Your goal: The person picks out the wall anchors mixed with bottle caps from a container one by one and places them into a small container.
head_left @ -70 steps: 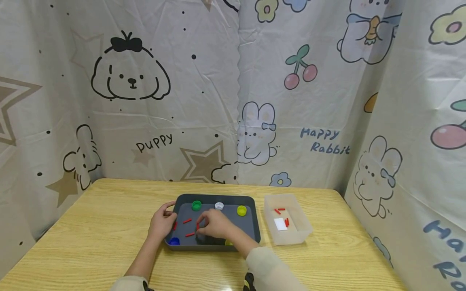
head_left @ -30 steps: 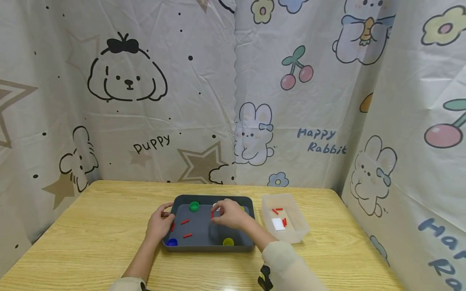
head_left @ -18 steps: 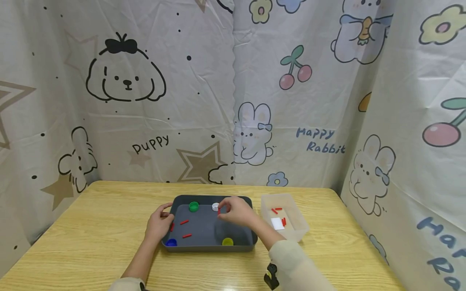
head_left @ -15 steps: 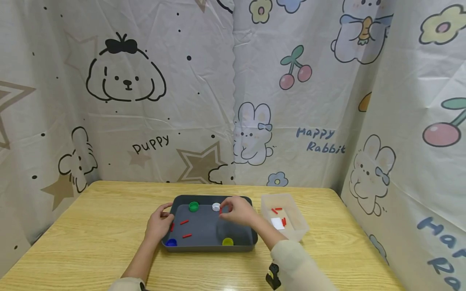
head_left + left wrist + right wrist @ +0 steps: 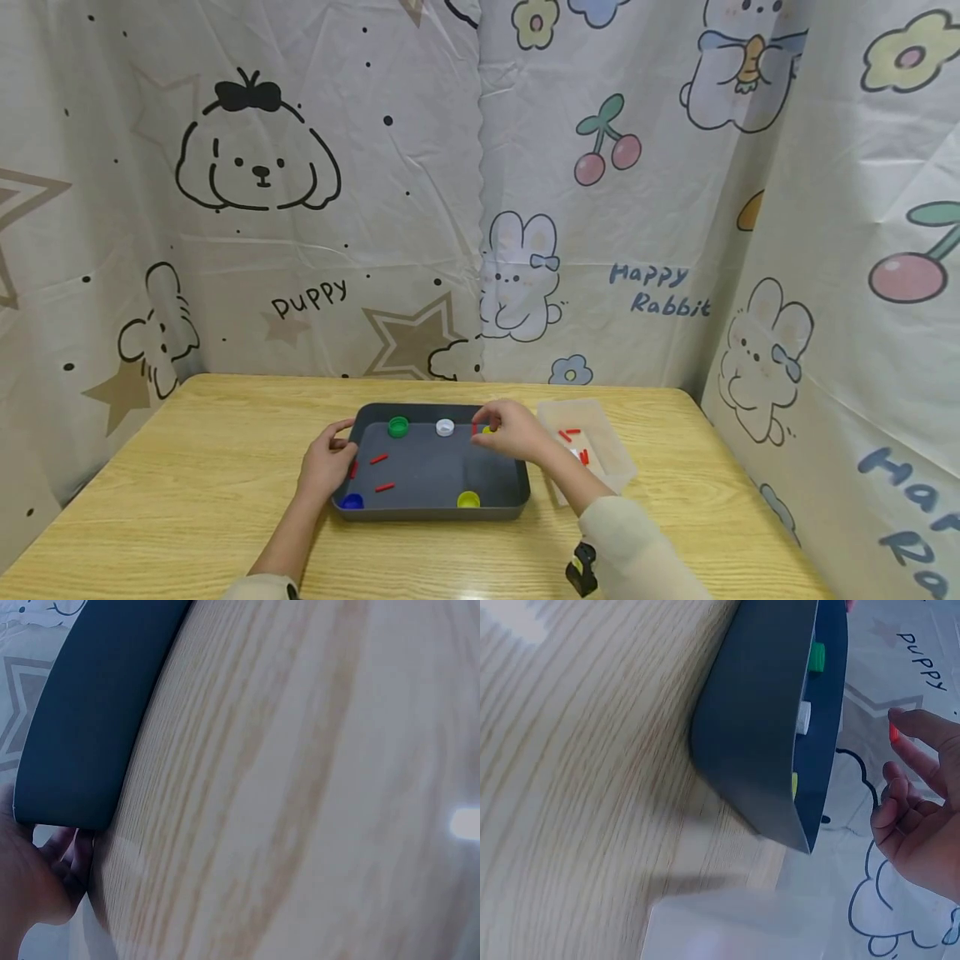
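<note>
The short, thin, cylindrical red stick is held roughly upright above the dark grey rectangular tray, near the round yellow cap at the back right. It looks light and stiff, perhaps slippery, so its two ends seem the surest hold. The bare right hand pinches it between thumb and fingertip; the bare left hand grips the tray's left wall

"PUPPY", "Happy Rabbit", on cloth backdrop
</note>
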A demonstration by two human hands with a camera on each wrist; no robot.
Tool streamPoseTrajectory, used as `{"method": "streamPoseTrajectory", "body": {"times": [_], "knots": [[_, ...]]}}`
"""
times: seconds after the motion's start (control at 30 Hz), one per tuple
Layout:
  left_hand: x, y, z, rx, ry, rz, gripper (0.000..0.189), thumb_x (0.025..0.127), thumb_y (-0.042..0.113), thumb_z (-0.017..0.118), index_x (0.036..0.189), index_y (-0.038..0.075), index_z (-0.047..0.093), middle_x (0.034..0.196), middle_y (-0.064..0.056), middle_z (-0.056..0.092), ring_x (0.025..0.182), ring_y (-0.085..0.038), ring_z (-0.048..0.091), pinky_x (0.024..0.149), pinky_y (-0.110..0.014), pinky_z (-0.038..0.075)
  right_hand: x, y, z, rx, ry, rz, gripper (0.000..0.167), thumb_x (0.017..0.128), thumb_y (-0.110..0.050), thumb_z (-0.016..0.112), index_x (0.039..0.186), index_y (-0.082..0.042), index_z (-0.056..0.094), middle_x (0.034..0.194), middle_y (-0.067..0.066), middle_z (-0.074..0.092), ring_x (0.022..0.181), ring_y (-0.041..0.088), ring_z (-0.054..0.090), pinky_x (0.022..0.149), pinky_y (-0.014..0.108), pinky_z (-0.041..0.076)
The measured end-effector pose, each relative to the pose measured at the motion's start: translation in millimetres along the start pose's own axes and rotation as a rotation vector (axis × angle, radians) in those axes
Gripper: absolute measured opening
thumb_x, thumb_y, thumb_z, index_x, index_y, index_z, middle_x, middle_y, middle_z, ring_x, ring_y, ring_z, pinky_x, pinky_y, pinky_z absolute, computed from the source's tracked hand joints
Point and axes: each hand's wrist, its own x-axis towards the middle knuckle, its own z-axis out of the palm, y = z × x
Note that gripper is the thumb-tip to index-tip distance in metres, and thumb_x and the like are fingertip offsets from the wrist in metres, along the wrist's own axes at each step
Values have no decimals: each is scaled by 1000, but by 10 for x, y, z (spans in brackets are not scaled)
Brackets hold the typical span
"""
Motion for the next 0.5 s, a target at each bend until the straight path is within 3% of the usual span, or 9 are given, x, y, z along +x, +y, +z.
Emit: {"method": "streamPoseTrajectory", "body": {"times": [0.5], "knots": [[-17, 16, -12, 2, -9, -8, 46, 88, 15, 52, 134, 12, 49, 115, -20, 59, 105, -32, 58, 79, -40, 43, -143, 185, -234, 31, 49, 92, 22, 79, -16, 72, 98, -8, 69, 74, 2, 55, 65, 14, 46, 55, 26, 38]]}}
